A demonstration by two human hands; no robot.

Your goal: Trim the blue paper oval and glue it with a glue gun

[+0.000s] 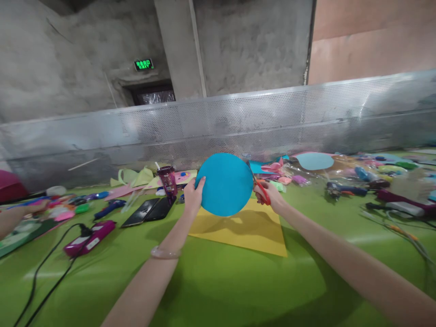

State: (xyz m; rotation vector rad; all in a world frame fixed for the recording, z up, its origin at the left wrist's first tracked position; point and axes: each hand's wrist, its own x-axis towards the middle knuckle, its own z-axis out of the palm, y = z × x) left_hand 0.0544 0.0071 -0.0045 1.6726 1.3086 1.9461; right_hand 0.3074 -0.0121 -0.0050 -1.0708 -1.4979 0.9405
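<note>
A round blue sheet of paper is held up in front of me, above the table. My left hand grips its left edge, the thumb on the near face and the other fingers mostly hidden behind. At the right edge, my right hand is closed round the handles of red-handled scissors. Their blades point up and away, along the rim of the blue disc; whether they are cutting into it I cannot tell. Below the disc, a yellow sheet of paper lies flat on the green tabletop.
To the left are two dark phones, a purple drink cup with a straw, a purple power strip and a blue glue gun. Another person's arm reaches in there. Another glue gun and craft pieces lie right. A perforated metal barrier runs behind.
</note>
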